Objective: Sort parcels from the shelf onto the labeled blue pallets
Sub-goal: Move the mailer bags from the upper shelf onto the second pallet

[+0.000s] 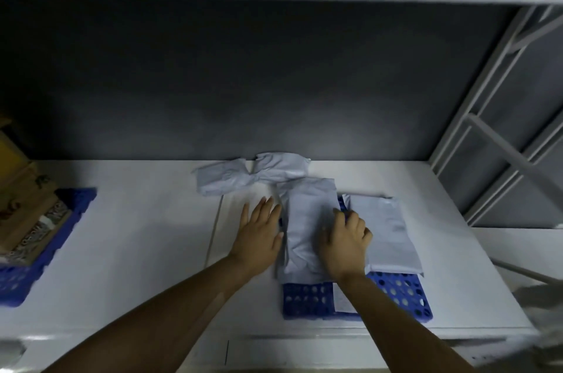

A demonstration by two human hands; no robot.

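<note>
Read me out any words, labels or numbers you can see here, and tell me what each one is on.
No text can be read.
Cardboard boxes on the left blue pallet: dark printing, too blurred.
White slip on the right blue pallet: nothing legible.
Grey mailer bags: no label visible.

Both bare forearms reach forward from bottom of view, converging. Left hand [260, 232] flat, palm down, fingers extended and together. Right hand [345, 243] palm down, fingers curled, knuckles raised, wrist slightly bent

White tabletop [137, 250], dark grey wall [243, 83] behind, metal rack frame [499, 116] far rt.
</note>
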